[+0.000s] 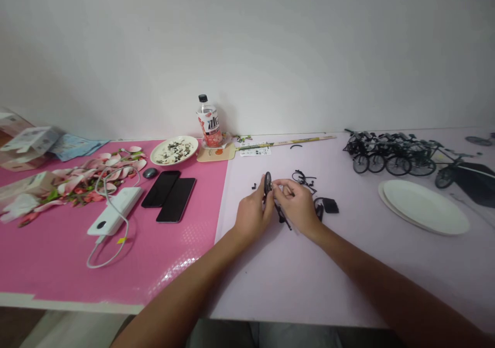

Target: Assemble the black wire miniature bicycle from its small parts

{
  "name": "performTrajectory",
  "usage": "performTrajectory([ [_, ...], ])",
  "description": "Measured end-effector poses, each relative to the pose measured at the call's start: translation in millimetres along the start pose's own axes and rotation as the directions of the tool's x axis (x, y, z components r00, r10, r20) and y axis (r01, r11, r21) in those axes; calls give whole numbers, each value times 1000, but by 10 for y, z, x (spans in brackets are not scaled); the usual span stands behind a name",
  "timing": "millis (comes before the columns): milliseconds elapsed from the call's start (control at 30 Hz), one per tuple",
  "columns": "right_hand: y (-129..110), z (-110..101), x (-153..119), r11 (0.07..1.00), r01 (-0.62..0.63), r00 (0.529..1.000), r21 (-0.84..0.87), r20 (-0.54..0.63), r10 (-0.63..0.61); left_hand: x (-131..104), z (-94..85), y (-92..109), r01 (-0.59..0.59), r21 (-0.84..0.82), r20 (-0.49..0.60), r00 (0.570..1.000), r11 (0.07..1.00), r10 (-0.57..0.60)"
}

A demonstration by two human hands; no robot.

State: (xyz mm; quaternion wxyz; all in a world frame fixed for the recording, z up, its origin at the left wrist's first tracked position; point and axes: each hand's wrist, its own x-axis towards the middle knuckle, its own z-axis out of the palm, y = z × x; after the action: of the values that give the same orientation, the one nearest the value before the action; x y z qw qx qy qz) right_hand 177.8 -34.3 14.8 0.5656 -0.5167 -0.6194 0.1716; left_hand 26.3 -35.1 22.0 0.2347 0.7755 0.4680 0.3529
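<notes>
My left hand [252, 210] is closed on a small black toy bicycle wheel [267, 183], which stands upright between thumb and fingers. Close against it, my right hand [297, 203] pinches at the wheel's right side; whatever tiny piece its fingertips hold is hidden. Below the hands a thin black part [284, 218] shows, and I cannot tell whether it is joined to the wheel. Loose black bicycle parts [304, 179] lie just behind my right hand. Beside that hand rests a flat black square piece [330, 205], and a tiny black piece [253, 186] lies left of the wheel.
Several black toy bicycles [398, 157] stand at the back right, near stacked white plates [427, 209]. Toward the left are a drink bottle [210, 123], a bowl [192, 154], two phones [176, 201], a white power bank with a cable [116, 213] and pink petals [83, 180].
</notes>
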Motion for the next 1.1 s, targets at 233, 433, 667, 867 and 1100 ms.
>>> performTrajectory([
  [233,63,-17,32,999,27,1000,-22,1,-27,1,-53,33,47,-25,71,996,999,-45],
  [433,195,-126,132,907,344,939,-242,90,-332,34,-135,16,33,3,73,997,999,-33],
  [667,252,-150,171,794,508,859,-334,140,-492,53,-155,-68,3,-55,16,1000,998,-2],
  [867,279,-115,109,876,367,929,-312,170,-329,68,-171,-45,-8,-58,1,1000,998,8],
  [1100,286,-113,86,900,307,949,-310,168,-266,61,-155,-57,-33,9,0,999,999,33],
])
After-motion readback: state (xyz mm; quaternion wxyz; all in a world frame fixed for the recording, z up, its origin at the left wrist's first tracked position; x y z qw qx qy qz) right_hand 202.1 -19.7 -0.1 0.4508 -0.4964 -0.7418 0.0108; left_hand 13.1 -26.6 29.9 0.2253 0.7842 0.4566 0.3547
